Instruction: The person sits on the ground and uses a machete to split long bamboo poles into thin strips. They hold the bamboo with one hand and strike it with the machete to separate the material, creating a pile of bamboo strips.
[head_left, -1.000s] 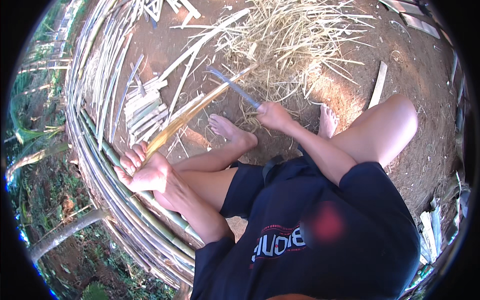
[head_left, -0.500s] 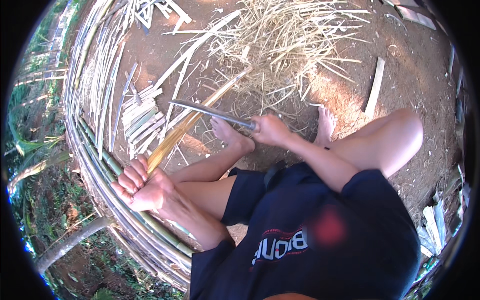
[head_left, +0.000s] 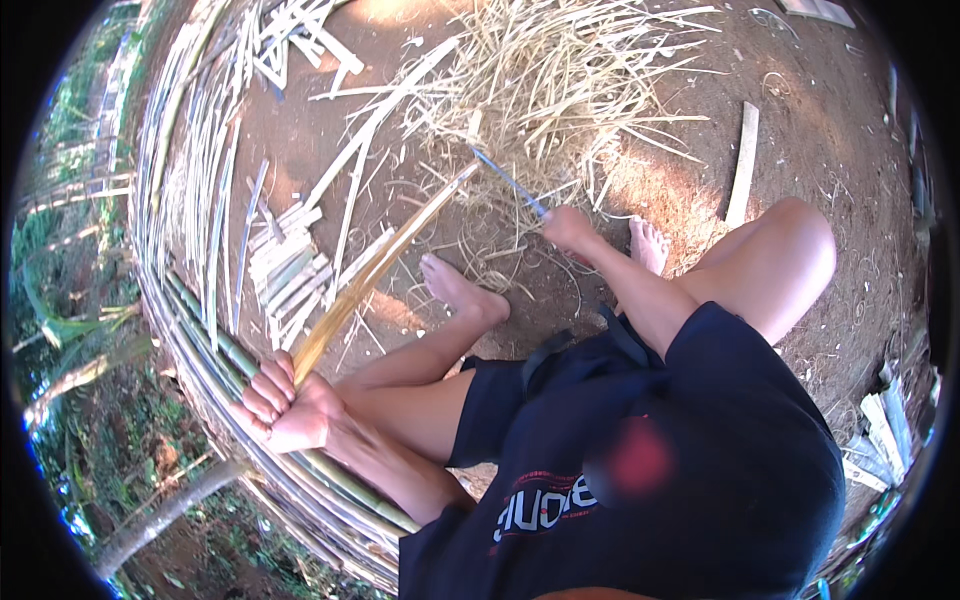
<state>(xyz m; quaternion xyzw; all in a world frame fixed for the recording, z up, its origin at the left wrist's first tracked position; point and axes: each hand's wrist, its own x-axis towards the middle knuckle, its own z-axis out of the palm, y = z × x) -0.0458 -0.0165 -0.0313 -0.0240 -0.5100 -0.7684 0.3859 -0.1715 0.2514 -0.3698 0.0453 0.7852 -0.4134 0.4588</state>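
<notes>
My left hand [head_left: 290, 408] is closed around the near end of a long yellowish split-bamboo strip [head_left: 378, 268], which slants up and away to the right over the ground. In my right hand [head_left: 574, 232] is the handle of a long-bladed knife [head_left: 511, 186]. Its narrow blade points to the far left, and its tip lies close by the far end of the strip; whether the two touch, I cannot tell. My fingers hide the knife's handle.
A heap of thin bamboo shavings [head_left: 560, 80] lies ahead. Short flat slats [head_left: 285, 258] are stacked beyond my left hand. Long poles [head_left: 215, 330] line the left side, and a single flat slat [head_left: 743, 165] lies at right. My bare feet [head_left: 465, 290] rest between these on the soil.
The knife has moved away to the right, from across the middle of the strip to its far end, and now looks more edge-on. My left hand keeps its hold on the strip.
</notes>
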